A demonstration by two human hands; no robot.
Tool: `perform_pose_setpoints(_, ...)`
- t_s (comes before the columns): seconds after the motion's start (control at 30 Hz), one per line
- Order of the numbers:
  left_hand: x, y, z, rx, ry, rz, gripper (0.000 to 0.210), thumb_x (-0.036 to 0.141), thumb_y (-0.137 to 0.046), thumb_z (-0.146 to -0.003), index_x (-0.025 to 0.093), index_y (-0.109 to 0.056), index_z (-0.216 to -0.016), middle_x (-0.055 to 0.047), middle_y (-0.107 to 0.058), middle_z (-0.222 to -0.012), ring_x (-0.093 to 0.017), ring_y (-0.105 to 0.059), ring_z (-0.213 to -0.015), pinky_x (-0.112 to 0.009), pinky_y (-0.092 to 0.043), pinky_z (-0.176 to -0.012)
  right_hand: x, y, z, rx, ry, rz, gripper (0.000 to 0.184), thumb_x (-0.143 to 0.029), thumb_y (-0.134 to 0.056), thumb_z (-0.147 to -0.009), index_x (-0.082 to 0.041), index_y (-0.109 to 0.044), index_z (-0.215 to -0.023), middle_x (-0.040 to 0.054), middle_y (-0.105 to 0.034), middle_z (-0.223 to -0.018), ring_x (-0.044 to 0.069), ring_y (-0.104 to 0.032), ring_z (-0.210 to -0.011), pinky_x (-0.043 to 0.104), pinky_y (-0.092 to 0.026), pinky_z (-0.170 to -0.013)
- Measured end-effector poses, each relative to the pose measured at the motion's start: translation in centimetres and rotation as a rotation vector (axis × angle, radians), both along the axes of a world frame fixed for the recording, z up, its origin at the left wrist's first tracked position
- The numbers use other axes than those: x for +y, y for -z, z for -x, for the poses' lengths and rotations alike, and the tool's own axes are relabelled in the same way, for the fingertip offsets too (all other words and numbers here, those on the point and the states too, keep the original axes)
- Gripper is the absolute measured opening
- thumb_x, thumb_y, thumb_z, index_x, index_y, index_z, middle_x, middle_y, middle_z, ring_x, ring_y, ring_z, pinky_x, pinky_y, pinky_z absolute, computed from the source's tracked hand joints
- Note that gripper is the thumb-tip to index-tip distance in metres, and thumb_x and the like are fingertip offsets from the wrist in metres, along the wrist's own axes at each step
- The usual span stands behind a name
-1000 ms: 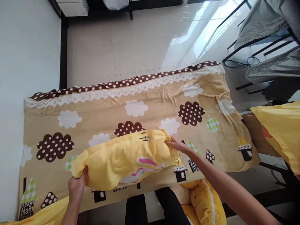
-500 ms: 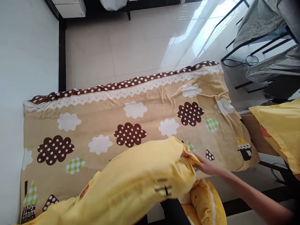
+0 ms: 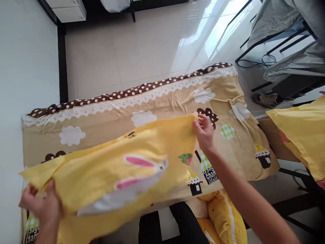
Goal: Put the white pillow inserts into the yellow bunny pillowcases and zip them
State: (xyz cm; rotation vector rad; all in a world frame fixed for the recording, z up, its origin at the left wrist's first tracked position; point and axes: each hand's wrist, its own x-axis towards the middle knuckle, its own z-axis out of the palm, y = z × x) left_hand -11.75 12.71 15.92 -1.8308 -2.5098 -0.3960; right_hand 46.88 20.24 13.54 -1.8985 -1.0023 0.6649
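Note:
A yellow pillowcase (image 3: 91, 173) with a white, pink-eared rabbit print is stretched between my two hands, partly blurred by motion. My left hand (image 3: 43, 201) is closed on its lower left part, with the fingers partly behind the cloth. At the upper right corner, the fingers of my right hand (image 3: 205, 134) pinch the fabric. Below it lies a beige blanket (image 3: 165, 105) with clouds, cupcakes and a brown polka-dot border; the pillowcase hides much of its near left part.
A yellow plush cushion (image 3: 223, 217) is by my legs (image 3: 182, 217). Another yellow piece of bedding (image 3: 302, 132) lies on the right. Past the blanket are tiled floor (image 3: 142, 51), chairs under grey covers (image 3: 284, 20), a cable (image 3: 269, 61) and a person's shoe (image 3: 265, 100). A wall (image 3: 27, 67) stands left.
The pillowcase has been lifted and spread out, so its rabbit print now shows. My right hand has moved up and away from me; my left hand has come into view. A shoe has appeared at right.

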Motion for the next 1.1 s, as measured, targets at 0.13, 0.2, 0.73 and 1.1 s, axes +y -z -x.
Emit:
perform_pose_setpoints(0.13, 0.9, 7.4, -7.0, -0.124, 0.020, 0.171, 0.065, 0.046, -0.035, -0.097, 0.021, -0.028, -0.157, -0.014, -0.040, -0.158, -0.033, -0.027, -0.152, -0.058, -0.031, -0.119, -4.3, 8.7, 4.1, 0.042, -0.105, 0.513, 0.075, -0.059, -0.068, -0.074, -0.017, -0.055, -0.135, 0.0211, -0.055, -0.141, 0.038, -0.047, -0.133, 0.059, -0.036, -0.109)
perform_pose_setpoints(0.2, -0.5, 10.8, -11.0, -0.206, 0.226, 0.556, 0.060, 0.041, -0.040, -0.095, 0.019, -0.043, -0.150, -0.017, -0.045, -0.155, -0.031, -0.034, -0.149, -0.054, -0.036, -0.115, -8.7, 12.1, 5.7, 0.183, -0.206, 0.724, 0.077, -0.060, -0.074, -0.067, -0.018, -0.060, -0.130, 0.0209, -0.060, -0.135, 0.041, -0.051, -0.129, 0.061, -0.037, -0.107)
perform_pose_setpoints(0.73, -1.5, 8.5, -15.9, -0.077, 0.901, 0.470, 0.044, 0.029, -0.036, -0.101, 0.020, -0.061, -0.136, -0.012, -0.057, -0.146, -0.023, -0.049, -0.139, -0.042, -0.041, -0.112, -19.6, 12.9, 3.4, -0.046, -0.078, 0.783, 0.030, -0.039, -0.052, -0.074, -0.018, -0.068, -0.087, 0.0207, -0.068, -0.097, 0.040, -0.063, -0.101, 0.057, -0.044, -0.090)
perform_pose_setpoints(1.1, -0.1, 12.7, -23.3, -0.108, 0.916, 0.628, 0.044, 0.020, -0.035, -0.098, 0.012, -0.059, -0.135, -0.018, -0.061, -0.138, -0.027, -0.054, -0.132, -0.050, -0.040, -0.110, -2.6, 11.7, 18.3, -0.546, -0.638, 0.434, 0.054, -0.004, -0.042, -0.086, -0.013, -0.054, -0.138, 0.0201, -0.062, -0.118, 0.029, -0.053, -0.104, 0.041, -0.036, -0.091)
